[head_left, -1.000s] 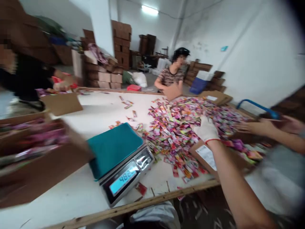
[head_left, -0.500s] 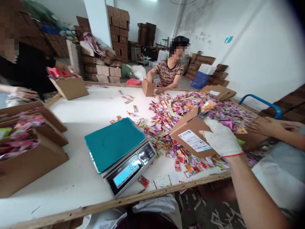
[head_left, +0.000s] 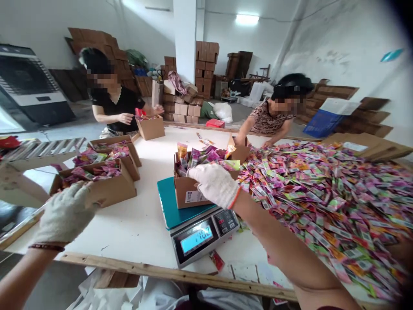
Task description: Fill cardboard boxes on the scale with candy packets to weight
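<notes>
Right hand [head_left: 214,185] is holding a filled box [head_left: 181,191] on a scale [head_left: 179,245]; left hand [head_left: 66,213], grip unclear, is touching a full carton [head_left: 114,189]; packets [head_left: 309,202] are lying unboxed.

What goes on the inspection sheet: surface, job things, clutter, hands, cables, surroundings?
Surface: white tabletop, marked in places, wooden edging.
Job things: sachet-filled carton over lit scale, reading unclear; two more filled cartons at near left.
Clutter: sachet heap on right; stray red sachet in front of scale.
Hands: gloved left hand at nearer left carton; gloved right hand on scale carton; grip unclear.
Cables: thin line near tube light, possibly cable.
Surroundings: two co-workers opposite; stacked cardboard boxes.
</notes>
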Available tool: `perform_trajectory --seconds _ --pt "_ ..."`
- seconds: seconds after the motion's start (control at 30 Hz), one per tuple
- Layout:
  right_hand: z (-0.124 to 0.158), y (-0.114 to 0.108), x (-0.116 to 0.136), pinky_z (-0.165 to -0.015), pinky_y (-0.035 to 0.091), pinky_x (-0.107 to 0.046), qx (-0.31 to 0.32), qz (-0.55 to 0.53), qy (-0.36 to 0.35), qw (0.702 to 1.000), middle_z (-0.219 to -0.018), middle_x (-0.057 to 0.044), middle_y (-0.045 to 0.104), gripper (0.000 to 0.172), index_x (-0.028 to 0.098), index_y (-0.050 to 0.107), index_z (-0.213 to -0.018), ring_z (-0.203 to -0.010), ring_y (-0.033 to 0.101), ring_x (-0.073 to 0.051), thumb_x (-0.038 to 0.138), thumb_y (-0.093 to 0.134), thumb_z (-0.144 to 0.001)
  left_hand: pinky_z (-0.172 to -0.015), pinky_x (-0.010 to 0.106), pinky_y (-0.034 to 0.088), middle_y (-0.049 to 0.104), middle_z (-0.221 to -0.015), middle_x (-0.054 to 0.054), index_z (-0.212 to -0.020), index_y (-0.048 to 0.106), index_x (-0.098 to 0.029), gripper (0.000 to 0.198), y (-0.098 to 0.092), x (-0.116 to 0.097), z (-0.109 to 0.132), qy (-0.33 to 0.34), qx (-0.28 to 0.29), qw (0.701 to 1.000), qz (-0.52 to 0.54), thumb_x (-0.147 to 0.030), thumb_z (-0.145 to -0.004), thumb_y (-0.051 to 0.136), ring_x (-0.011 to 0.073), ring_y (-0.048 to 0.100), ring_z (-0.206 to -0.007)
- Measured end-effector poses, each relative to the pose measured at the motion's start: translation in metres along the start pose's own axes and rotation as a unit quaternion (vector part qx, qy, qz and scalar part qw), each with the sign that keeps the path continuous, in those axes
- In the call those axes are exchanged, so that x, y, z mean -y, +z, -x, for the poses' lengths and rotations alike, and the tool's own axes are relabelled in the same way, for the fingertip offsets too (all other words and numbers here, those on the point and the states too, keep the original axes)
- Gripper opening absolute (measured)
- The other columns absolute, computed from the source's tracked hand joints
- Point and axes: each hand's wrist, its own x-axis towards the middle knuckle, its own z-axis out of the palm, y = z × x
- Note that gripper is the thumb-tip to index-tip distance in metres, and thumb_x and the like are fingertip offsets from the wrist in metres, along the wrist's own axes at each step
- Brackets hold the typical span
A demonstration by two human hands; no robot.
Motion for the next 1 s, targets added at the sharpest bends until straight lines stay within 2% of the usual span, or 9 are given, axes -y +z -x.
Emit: perform_trajectory --seconds 0.13,0.23,0.33,0.43,0.5,0.6,0.73,0.87,1.0 --pt "0.029 -0.022 -0.029 -0.112 0.052 -0.044 -0.227 -0.097 -0.03 0.968 -0.131 -0.009 0.069 0.04 0.025 0.064 -0.137 -0.123 0.066 -0.026 0.033 0.067 -0.098 -0.117 0.063 0.048 0.06 -0.15 -0.007 -0.136 0.053 -0.047 0.054 0.044 -0.006 0.066 -0.033 0.037 0.996 0.075 -0.062 -0.085 0.055 0.0391 0.057 -0.14" --pt "0.046 -0.038 -0.066 -0.114 0.051 -0.047 -0.318 -0.1 0.03 0.942 -0.146 -0.013 0.061 0.064 0.023 0.052 -0.15 -0.132 0.061 -0.028 0.048 0.07 -0.095 -0.115 0.062 0.05 0.063 -0.148 0.006 -0.137 0.057 -0.035 0.06 0.059 -0.021 0.093 -0.093 0.089 0.982 0.141 -0.065 -0.085 0.056 0.0407 0.059 -0.137" --pt "0.044 -0.041 -0.099 -0.104 0.058 -0.045 -0.292 -0.123 0.083 0.945 -0.154 -0.021 0.052 0.096 0.017 0.037 -0.16 -0.134 0.06 -0.031 0.066 0.073 -0.086 -0.11 0.056 0.054 0.063 -0.147 0.015 -0.141 0.058 -0.025 0.065 0.052 -0.043 0.085 -0.096 0.076 0.975 0.187 -0.06 -0.087 0.058 0.0396 0.062 -0.135" --pt "0.025 -0.038 -0.111 -0.101 0.058 -0.047 -0.258 -0.076 0.131 0.954 -0.145 -0.027 0.056 0.104 0.009 0.037 -0.16 -0.118 0.067 -0.032 0.072 0.071 -0.084 -0.108 0.051 0.055 0.06 -0.152 0.013 -0.146 0.057 -0.026 0.067 0.034 -0.069 0.06 -0.076 0.048 0.973 0.215 -0.059 -0.088 0.059 0.0366 0.061 -0.137" --pt "0.008 -0.036 -0.106 -0.108 0.053 -0.049 -0.216 -0.03 0.144 0.965 -0.142 -0.027 0.057 0.1 0.007 0.042 -0.158 -0.113 0.066 -0.031 0.068 0.075 -0.085 -0.117 0.051 0.05 0.058 -0.155 0.01 -0.147 0.056 -0.028 0.065 0.026 -0.088 0.047 -0.06 0.036 0.97 0.234 -0.059 -0.09 0.058 0.0345 0.056 -0.143" --pt "-0.019 -0.031 -0.088 -0.113 0.046 -0.048 -0.118 -0.002 0.14 0.983 -0.14 -0.023 0.059 0.084 0.009 0.056 -0.149 -0.122 0.062 -0.032 0.058 0.081 -0.086 -0.127 0.051 0.041 0.058 -0.156 0.009 -0.145 0.057 -0.028 0.062 0.027 -0.111 0.042 -0.031 0.031 0.963 0.265 -0.058 -0.091 0.057 0.0314 0.051 -0.148" --pt "-0.045 -0.02 -0.072 -0.093 0.051 -0.037 0.01 0.003 0.136 0.991 -0.115 -0.013 0.072 0.043 0.015 0.071 -0.124 -0.107 0.066 -0.029 0.045 0.075 -0.093 -0.127 0.051 0.043 0.059 -0.154 0.011 -0.14 0.061 -0.027 0.058 0.044 -0.125 0.055 -0.008 0.042 0.955 0.294 -0.058 -0.092 0.057 0.0297 0.053 -0.147" --pt "-0.048 -0.019 -0.077 -0.074 0.043 -0.03 -0.043 -0.018 0.117 0.992 -0.087 -0.005 0.072 0.013 0.017 0.075 -0.095 -0.082 0.063 -0.021 0.029 0.069 -0.095 -0.12 0.051 0.05 0.06 -0.153 0.014 -0.138 0.063 -0.022 0.06 0.058 -0.116 0.068 -0.013 0.06 0.95 0.307 -0.06 -0.092 0.055 0.0311 0.057 -0.143" --pt "-0.039 -0.034 -0.083 -0.065 0.037 -0.03 -0.131 -0.081 0.091 0.984 -0.072 -0.003 0.065 0.022 0.018 0.064 -0.073 -0.068 0.055 -0.017 0.027 0.066 -0.093 -0.119 0.05 0.052 0.062 -0.15 0.016 -0.137 0.065 -0.018 0.066 0.069 -0.102 0.073 -0.049 0.063 0.946 0.313 -0.064 -0.092 0.052 0.0311 0.06 -0.14"
